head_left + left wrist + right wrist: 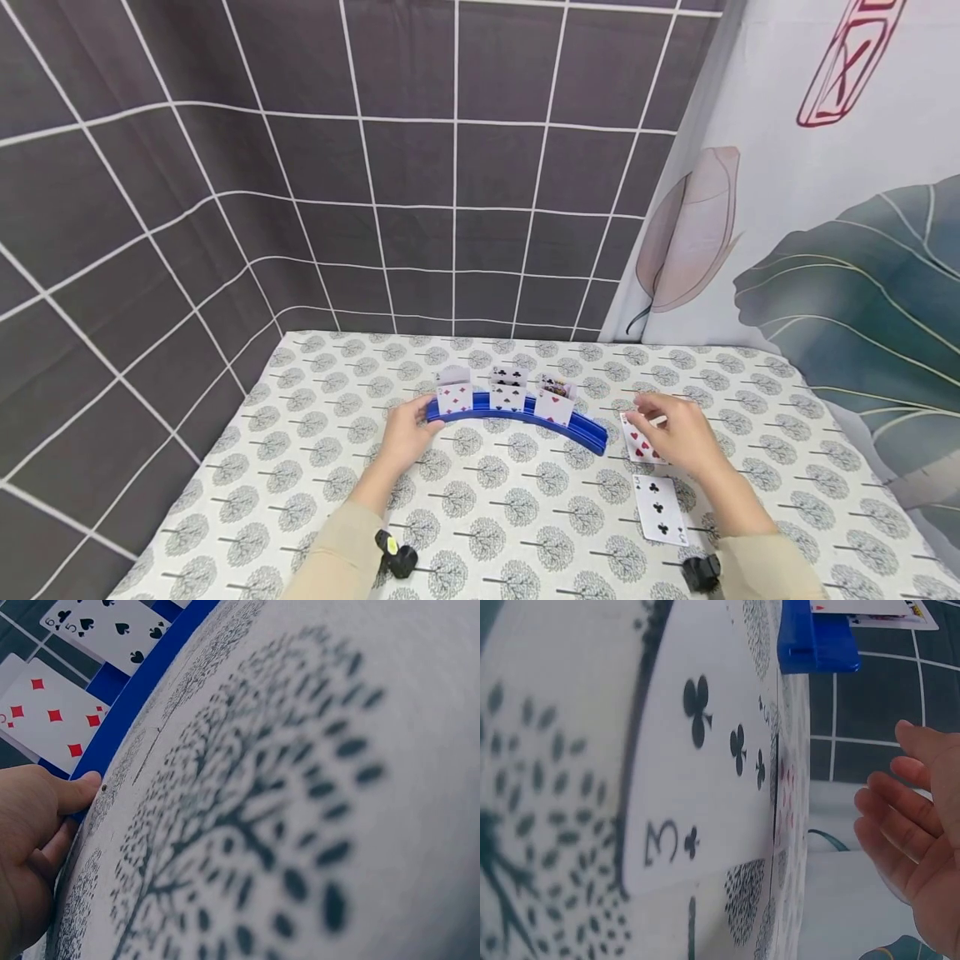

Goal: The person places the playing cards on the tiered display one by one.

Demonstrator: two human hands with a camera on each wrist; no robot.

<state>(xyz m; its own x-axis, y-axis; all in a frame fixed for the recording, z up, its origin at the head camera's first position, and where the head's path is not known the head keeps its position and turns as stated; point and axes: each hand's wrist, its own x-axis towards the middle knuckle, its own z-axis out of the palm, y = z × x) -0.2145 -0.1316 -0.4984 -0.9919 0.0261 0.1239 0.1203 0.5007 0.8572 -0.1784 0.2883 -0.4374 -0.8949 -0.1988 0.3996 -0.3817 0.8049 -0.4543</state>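
Observation:
A curved blue card holder lies on the table with playing cards standing in it. My left hand grips its left end, thumb on the near side. At the left stands a five of diamonds, then a five of spades with a six behind it. A red-suited card stands at the right, a face card behind it. My right hand hovers with loosely bent fingers, holding nothing, over a hearts card that it partly hides. Closer to me lies a three of clubs.
A pale cloth with a tree print covers the table. Behind it hangs a dark curtain with white grid lines, and a white curtain with leaf patterns hangs at the right.

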